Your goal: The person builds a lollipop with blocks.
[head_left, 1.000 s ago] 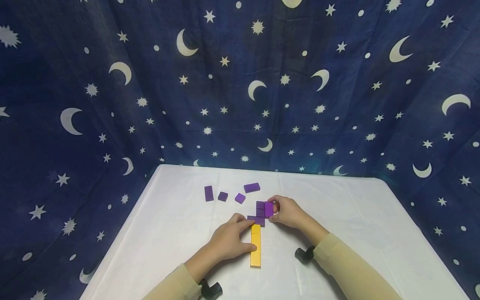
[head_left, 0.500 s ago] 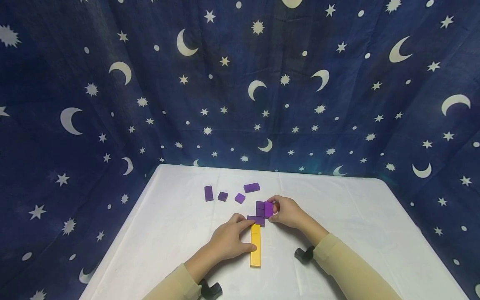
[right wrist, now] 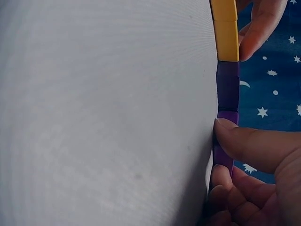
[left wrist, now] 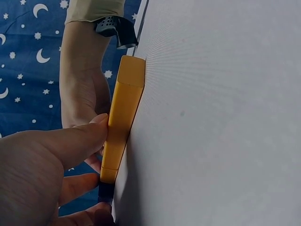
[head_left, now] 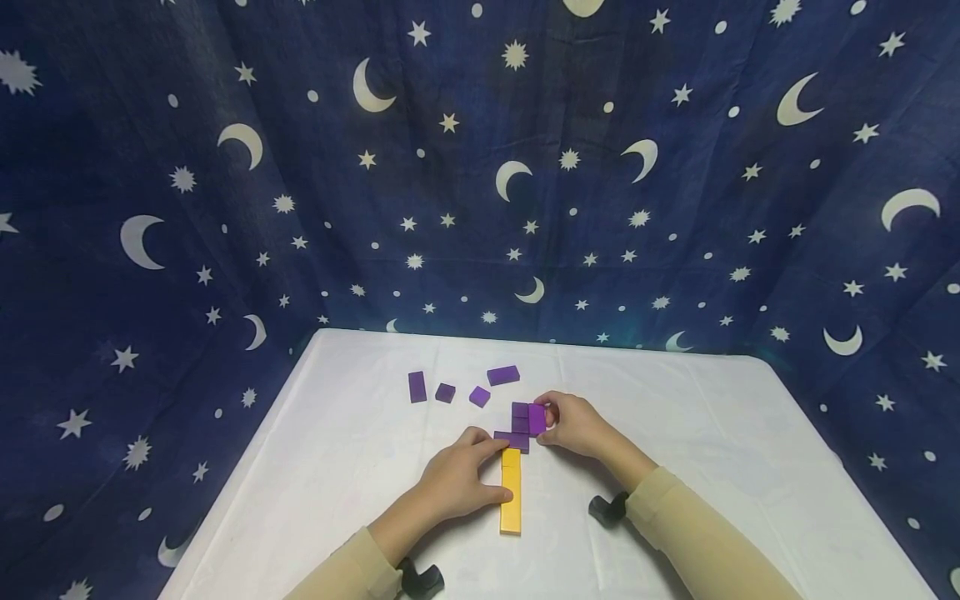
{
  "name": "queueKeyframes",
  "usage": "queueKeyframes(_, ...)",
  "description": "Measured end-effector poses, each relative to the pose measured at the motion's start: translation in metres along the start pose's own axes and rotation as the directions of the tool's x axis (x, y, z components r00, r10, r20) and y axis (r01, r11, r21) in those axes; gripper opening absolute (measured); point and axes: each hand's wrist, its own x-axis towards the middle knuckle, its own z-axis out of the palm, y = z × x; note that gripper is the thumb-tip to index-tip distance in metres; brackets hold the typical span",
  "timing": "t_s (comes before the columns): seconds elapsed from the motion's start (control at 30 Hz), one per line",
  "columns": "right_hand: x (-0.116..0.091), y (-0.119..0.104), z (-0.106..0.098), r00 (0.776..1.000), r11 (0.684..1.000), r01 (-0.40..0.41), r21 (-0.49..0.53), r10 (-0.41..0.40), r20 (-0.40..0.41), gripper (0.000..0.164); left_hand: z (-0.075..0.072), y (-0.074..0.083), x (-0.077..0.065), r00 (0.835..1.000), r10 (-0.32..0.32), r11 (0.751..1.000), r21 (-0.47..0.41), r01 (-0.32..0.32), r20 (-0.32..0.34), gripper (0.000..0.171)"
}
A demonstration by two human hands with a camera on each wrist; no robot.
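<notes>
My left hand (head_left: 459, 479) rests along the left side of a row of blocks. Its thumb touches the long yellow block (left wrist: 120, 122), and its other fingertips reach a small yellow block (head_left: 512, 457) and the crosswise purple block (head_left: 512, 440). On the right, my right hand (head_left: 576, 427) pinches a bright purple block (head_left: 537, 419) between thumb and fingers at its near and far ends. That block stands against two dark purple blocks (head_left: 521, 418), just beyond the crosswise one. In the right wrist view, the thumb (right wrist: 235, 139) hides part of the purple block.
Behind the joined blocks lie loose purple pieces: an oblong block (head_left: 417, 387), a dark cube (head_left: 446, 392), a brighter cube (head_left: 480, 397) and another oblong block (head_left: 503, 375). A white cloth covers the table (head_left: 675, 433). A blue star-and-moon curtain (head_left: 465, 208) hangs behind it.
</notes>
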Motion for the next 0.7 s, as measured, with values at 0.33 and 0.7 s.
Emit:
queueKeyframes(0.33,0.0006,0.0017,0.0005,1.0,1.0,0.004,-0.002,-0.004,-0.004,0.061,0.0009,-0.0005,-0.0002,1.0,0.01,1.0,0.01,-0.01,-0.011,0.077)
queueKeyframes(0.7,0.0003,0.0025,0.0016,1.0,1.0,-0.001,0.006,0.001,-0.004,0.061,0.0004,-0.0036,0.0,1.0,0.019,1.0,0.0,-0.019,-0.009,0.079)
